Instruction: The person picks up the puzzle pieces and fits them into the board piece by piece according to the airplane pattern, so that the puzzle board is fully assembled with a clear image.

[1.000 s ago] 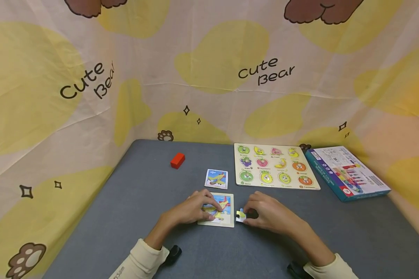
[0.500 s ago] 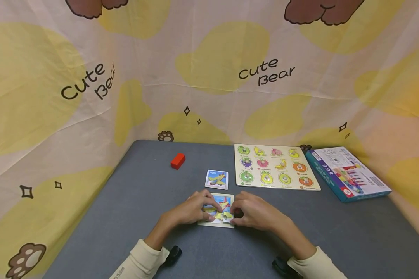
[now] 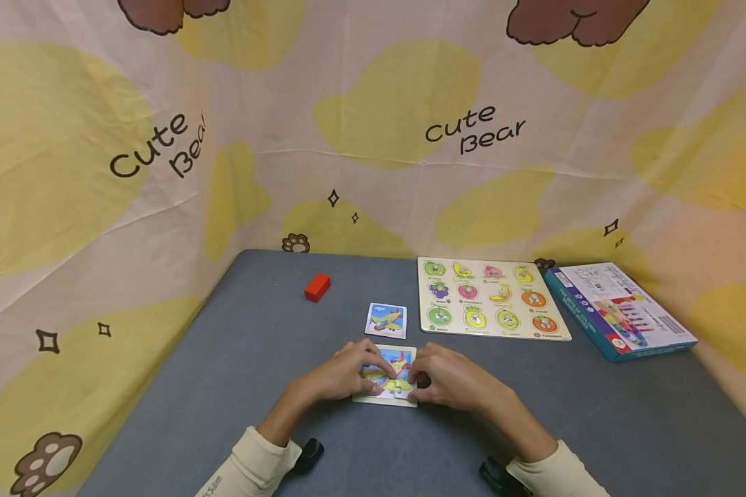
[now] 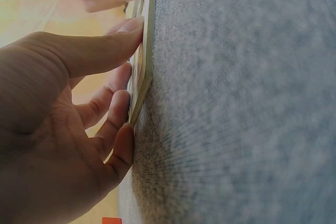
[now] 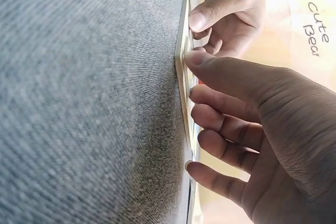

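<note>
A small square jigsaw puzzle [image 3: 382,401] with a yellow airplane picture and a pale wooden frame lies flat on the grey table. My left hand [image 3: 347,370] rests on its left half, thumb near the lower side and index finger at the middle, covering part of the picture. At the lower right corner, my right hand [image 3: 455,376] holds a puzzle piece [image 3: 403,388] by its right side between thumb and fingers. In the right wrist view, the right thumb [image 5: 198,59] sits on the piece edge, which stands slightly above the frame. Both hands appear close together in the wrist views.
Just beyond the puzzle lies a matching airplane picture card [image 3: 386,320]. A red block [image 3: 318,287] sits at the back left. A fruit board [image 3: 454,298] lies at the back, beside a teal-sided box [image 3: 622,310]. Printed cloth walls [image 3: 373,124] border the table.
My right hand has moved left from beside the frame, carrying the puzzle piece into the lower right corner, where it now sits flatter. The left hand has stayed in place.
</note>
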A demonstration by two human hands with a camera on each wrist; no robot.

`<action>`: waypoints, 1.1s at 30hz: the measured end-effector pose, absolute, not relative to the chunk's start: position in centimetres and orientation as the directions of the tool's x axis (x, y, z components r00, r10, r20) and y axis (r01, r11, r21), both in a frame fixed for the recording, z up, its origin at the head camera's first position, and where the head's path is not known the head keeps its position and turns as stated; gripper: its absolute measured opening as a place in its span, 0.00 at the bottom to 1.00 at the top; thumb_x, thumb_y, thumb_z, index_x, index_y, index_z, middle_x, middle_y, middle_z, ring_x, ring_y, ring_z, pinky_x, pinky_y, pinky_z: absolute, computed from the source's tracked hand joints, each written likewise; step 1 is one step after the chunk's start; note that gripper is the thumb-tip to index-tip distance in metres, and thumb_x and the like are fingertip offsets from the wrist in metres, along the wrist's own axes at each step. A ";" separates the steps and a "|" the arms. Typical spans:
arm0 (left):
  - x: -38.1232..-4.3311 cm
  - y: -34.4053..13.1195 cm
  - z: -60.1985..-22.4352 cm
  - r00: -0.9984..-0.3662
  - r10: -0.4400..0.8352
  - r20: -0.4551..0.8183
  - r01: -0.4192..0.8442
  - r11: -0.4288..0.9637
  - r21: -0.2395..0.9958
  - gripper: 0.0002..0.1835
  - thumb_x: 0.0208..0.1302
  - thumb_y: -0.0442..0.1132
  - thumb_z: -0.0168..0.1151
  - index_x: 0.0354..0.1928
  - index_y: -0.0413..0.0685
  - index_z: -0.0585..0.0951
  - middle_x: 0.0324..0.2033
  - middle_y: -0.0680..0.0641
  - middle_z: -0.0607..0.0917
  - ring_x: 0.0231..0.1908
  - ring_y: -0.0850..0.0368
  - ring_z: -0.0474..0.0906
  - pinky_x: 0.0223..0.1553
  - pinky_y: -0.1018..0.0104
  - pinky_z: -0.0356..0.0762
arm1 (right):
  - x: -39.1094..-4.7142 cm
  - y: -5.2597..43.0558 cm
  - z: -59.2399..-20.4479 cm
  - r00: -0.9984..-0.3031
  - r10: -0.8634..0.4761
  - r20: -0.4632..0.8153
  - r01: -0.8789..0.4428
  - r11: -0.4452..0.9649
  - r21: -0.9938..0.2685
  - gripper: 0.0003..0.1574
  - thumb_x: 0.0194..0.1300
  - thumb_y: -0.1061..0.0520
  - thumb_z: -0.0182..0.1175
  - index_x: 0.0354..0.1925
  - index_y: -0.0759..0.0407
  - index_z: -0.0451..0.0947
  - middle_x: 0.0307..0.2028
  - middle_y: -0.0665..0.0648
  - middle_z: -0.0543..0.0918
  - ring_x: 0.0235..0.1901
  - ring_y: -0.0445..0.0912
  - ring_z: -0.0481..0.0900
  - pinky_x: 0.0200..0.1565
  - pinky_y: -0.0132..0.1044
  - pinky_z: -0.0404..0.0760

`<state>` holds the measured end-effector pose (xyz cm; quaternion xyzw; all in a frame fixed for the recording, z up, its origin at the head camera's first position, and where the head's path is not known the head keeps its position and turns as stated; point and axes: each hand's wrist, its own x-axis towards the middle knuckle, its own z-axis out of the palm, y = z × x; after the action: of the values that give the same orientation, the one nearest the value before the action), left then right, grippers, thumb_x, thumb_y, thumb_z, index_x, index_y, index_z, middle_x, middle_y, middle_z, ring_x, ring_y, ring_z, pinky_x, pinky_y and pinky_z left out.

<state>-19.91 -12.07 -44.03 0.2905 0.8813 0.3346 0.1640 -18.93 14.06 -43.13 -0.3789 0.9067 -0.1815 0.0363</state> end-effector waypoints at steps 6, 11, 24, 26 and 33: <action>-19.9 -12.1 -44.1 -0.777 0.622 -0.092 0.402 0.605 0.687 0.14 0.66 0.37 0.75 0.51 0.61 0.92 0.52 0.54 0.77 0.53 0.54 0.66 0.53 0.52 0.65 | -18.8 14.0 -43.2 -0.724 -0.687 0.064 -0.651 0.651 -0.390 0.10 0.64 0.46 0.77 0.40 0.48 0.89 0.35 0.42 0.79 0.39 0.36 0.72 0.43 0.35 0.77; -20.0 -12.1 -44.2 -0.778 0.621 -0.097 0.401 0.609 0.684 0.14 0.66 0.38 0.74 0.52 0.61 0.91 0.52 0.54 0.77 0.54 0.53 0.66 0.54 0.51 0.65 | -18.8 13.9 -43.3 -0.725 -0.687 0.042 -0.639 0.648 -0.415 0.11 0.66 0.46 0.75 0.46 0.46 0.91 0.34 0.41 0.79 0.40 0.38 0.73 0.44 0.35 0.75; -20.0 -12.2 -44.2 -0.775 0.626 -0.090 0.409 0.605 0.684 0.14 0.66 0.37 0.75 0.52 0.61 0.91 0.52 0.54 0.77 0.54 0.54 0.66 0.54 0.51 0.65 | -18.8 13.6 -43.5 -0.696 -0.717 0.042 -0.661 0.617 -0.428 0.12 0.69 0.48 0.73 0.48 0.47 0.92 0.33 0.41 0.79 0.39 0.37 0.72 0.42 0.33 0.73; -20.0 -12.2 -44.2 -0.774 0.627 -0.090 0.410 0.604 0.683 0.14 0.66 0.37 0.74 0.52 0.61 0.91 0.52 0.53 0.77 0.53 0.54 0.66 0.54 0.51 0.65 | -18.8 13.6 -43.6 -0.697 -0.716 0.047 -0.662 0.617 -0.426 0.11 0.69 0.49 0.73 0.48 0.47 0.92 0.33 0.42 0.78 0.38 0.38 0.72 0.41 0.33 0.73; -20.0 -12.3 -44.2 -0.771 0.632 -0.083 0.409 0.590 0.696 0.15 0.66 0.37 0.74 0.52 0.62 0.91 0.52 0.53 0.77 0.52 0.54 0.66 0.53 0.51 0.65 | -18.7 13.4 -43.5 -0.714 -0.699 0.037 -0.645 0.637 -0.422 0.10 0.68 0.48 0.73 0.46 0.46 0.93 0.33 0.41 0.79 0.37 0.37 0.72 0.41 0.33 0.73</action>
<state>-20.02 -12.33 -44.21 0.2968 0.8766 0.3419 0.1632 -18.72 13.44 -43.55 -0.3723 0.9024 -0.2069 0.0651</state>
